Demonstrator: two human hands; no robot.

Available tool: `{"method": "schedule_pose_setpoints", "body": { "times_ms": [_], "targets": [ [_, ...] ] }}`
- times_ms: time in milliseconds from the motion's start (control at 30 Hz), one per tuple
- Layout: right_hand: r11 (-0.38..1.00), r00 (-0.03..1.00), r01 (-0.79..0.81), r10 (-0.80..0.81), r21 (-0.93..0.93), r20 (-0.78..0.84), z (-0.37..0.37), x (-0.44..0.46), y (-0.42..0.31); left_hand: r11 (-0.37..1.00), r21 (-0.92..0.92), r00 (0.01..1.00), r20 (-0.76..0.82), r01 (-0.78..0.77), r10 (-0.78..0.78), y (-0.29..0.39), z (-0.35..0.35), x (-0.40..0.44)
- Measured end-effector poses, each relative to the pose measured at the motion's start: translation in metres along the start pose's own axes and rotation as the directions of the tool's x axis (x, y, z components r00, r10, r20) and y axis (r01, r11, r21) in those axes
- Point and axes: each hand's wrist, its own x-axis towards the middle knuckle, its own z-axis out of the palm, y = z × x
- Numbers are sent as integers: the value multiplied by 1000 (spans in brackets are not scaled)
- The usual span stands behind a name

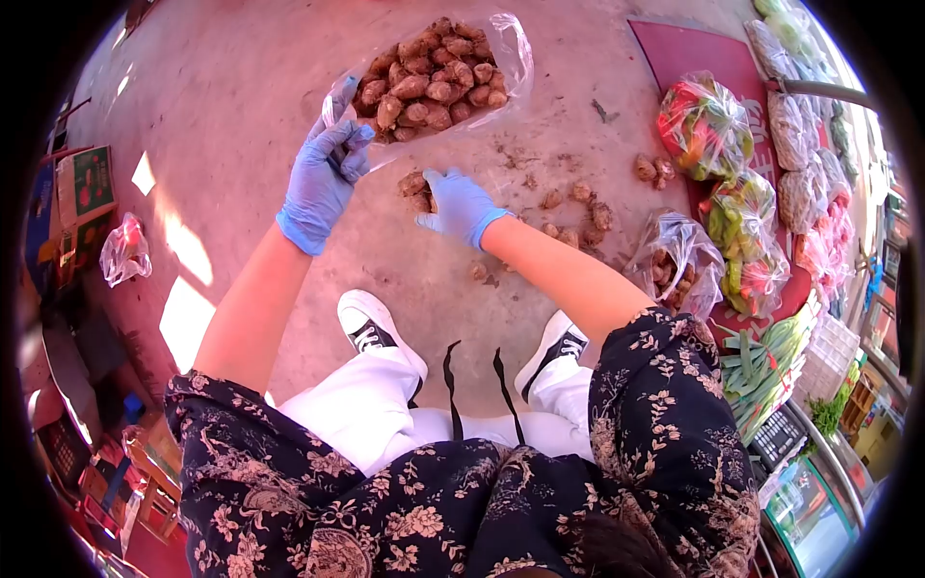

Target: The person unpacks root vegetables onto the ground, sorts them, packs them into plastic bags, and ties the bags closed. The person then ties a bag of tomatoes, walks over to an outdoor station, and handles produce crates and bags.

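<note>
A clear plastic bag point(521, 60) full of small brown taro roots point(424, 82) lies open on the floor ahead of me. My left hand point(326, 183), in a blue glove, has its fingers closed on the bag's near left edge. Just below the bag, my right hand point(461, 205), gloved in blue too, grips a couple of taro roots point(416, 191) over the floor. The fingers partly hide them. Several loose taro roots point(581, 214) and bits of soil lie to the right of this hand.
At right, a half-filled bag of roots point(674, 265) stands beside bagged peppers point(706, 125) on a red mat point(665, 58). Green onions point(766, 366) lie nearer me. Boxes point(85, 197) and a small plastic bag point(125, 250) are at left. My shoes point(371, 323) flank the near floor.
</note>
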Motion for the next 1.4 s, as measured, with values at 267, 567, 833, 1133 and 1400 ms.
{"method": "schedule_pose_setpoints", "body": {
  "times_ms": [267,567,833,1133,1400],
  "targets": [
    [893,994,10,-58,-450,-94,74,39,-5,994,-24,993,-45,105,-106,-9,-19,0],
    [248,880,-359,-232,900,415,-32,-4,5,993,108,999,-27,37,-35,2,-16,11],
    [-7,955,169,249,986,-162,-72,52,-17,977,212,998,-68,10,5,8,25,3],
    [246,994,-30,112,969,3,-116,15,59,993,118,1000,5,-27,27,5,9,1],
    [739,960,-185,277,648,-41,-158,-37,150,435,893,985,-40,112,-169,18,16,10]
  ]
}}
